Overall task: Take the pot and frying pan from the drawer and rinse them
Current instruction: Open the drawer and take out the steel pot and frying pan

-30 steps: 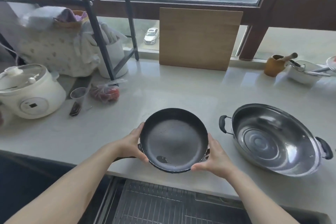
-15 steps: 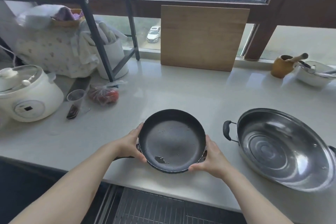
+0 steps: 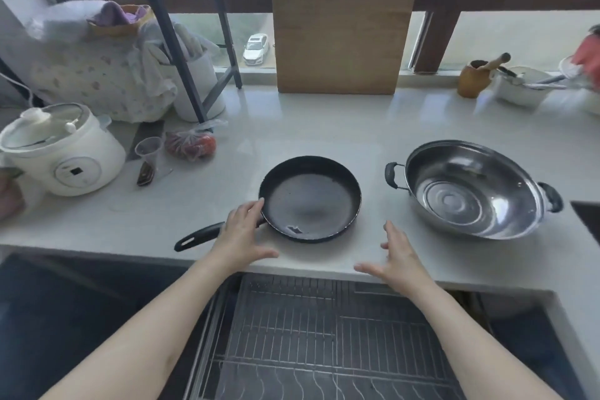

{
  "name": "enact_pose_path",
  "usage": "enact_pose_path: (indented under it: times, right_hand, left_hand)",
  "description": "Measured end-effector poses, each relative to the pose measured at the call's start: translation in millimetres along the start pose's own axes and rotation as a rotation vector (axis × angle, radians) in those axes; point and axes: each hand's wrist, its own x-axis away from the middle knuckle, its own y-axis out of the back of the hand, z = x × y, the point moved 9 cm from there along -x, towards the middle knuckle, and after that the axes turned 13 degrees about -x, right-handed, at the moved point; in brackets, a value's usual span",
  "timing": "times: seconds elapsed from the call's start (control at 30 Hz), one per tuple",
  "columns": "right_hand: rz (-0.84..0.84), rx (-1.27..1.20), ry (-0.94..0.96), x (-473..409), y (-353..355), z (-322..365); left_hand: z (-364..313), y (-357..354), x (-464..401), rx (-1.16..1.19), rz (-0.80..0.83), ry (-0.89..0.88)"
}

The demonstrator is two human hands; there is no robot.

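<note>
The black frying pan [image 3: 310, 196] rests flat on the pale counter [image 3: 324, 133], its black handle pointing left toward the front edge. My left hand [image 3: 242, 235] lies over the base of the handle with fingers spread, fingertips touching the pan's left rim. My right hand [image 3: 397, 255] hovers open just right of and below the pan, apart from it. The steel pot [image 3: 470, 188] with two black side handles sits on the counter to the right, empty. Below the counter edge the drawer with its wire rack [image 3: 324, 344] stands open.
A white rice cooker [image 3: 61, 153], a plastic cup [image 3: 148, 153] and a bag of tomatoes [image 3: 191, 143] stand at the left. A wooden board [image 3: 341, 39] leans on the window. A wooden jar [image 3: 475, 79] and white bowl [image 3: 519, 88] sit far right.
The pan went from being held by both hands to resting on the counter. Both hands have let go of its rim and drawn back toward the front edge.
</note>
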Motion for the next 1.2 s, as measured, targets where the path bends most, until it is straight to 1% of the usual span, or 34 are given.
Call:
enact_pose_path:
  times: [0.13,0.23,0.33,0.43,0.5,0.57,0.6,0.67,0.73,0.8,0.87,1.0,1.2]
  right_hand:
    - [-0.079,-0.012,-0.022,75,-6,-22]
    - [-0.140,-0.090,-0.045,130,-15,-47]
    - [-0.240,-0.136,-0.078,187,-20,-77]
    - [-0.411,-0.108,-0.145,249,-21,-120]
    - [-0.513,-0.067,-0.194,285,-19,-149]
    - [-0.584,-0.030,-0.251,315,-14,-176]
    - [-0.624,-0.022,-0.282,329,-9,-188]
    - [-0.704,-0.010,-0.349,351,1,-206]
    - [-0.701,-0.011,-0.462,367,6,-229]
    - [-0.627,0.001,-0.564,374,6,-248]
    - [-0.565,0.033,-0.579,372,6,-256]
    - [-0.568,0.003,-0.571,356,5,-257]
    - [-0.643,-0.035,-0.595,331,8,-249]
  left_hand:
    - [-14,-18,68,0.046,0.008,-0.006]
    - [-16,-44,123,0.070,0.038,0.057]
    - [-7,-75,184,0.134,0.057,0.182]
    - [8,-99,250,0.108,-0.025,0.287]
    - [26,-112,293,0.075,-0.092,0.405]
    - [41,-125,334,0.077,-0.163,0.573]
    - [48,-135,353,0.106,-0.164,0.668]
    - [52,-152,376,0.147,-0.152,0.750]
    - [47,-170,389,0.116,-0.088,0.809]
    - [43,-190,391,0.103,0.048,0.856]
    - [39,-201,387,0.095,0.116,0.900]
    - [37,-208,376,0.118,0.092,0.962]
    - [42,-204,357,0.138,0.053,0.975]
